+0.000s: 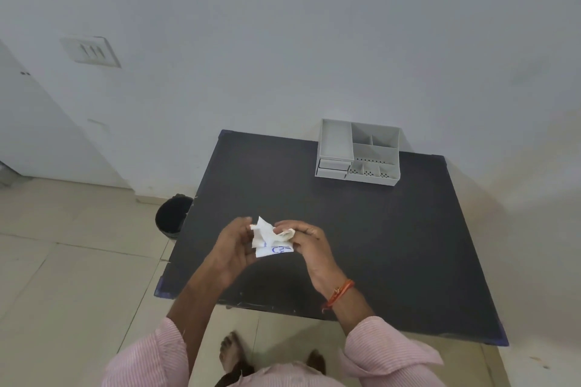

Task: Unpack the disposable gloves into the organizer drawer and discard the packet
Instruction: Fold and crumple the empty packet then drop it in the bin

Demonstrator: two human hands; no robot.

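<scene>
Head view of a person standing at a dark table (pixel 393 245). Both hands are raised just above the near-left part of the tabletop, holding a crumpled white packet (pixel 270 240) with blue print between them. The left hand (pixel 234 245) is closed on the packet's left side, thumb and fingers pinching the torn, upstanding edge; the right hand (pixel 306 243) — an orange thread band (pixel 339 292) at its wrist — is closed on the right side, fingers curled over a pale folded piece that may be the gloves, though this cannot be told for certain. The grey organizer (pixel 358 154) sits at the table's far edge against the wall, well apart from the hands, its two small drawers (pixel 333 168) at front left pushed in. A black bin (pixel 173 214) stands on the floor just beside the table's left edge.
</scene>
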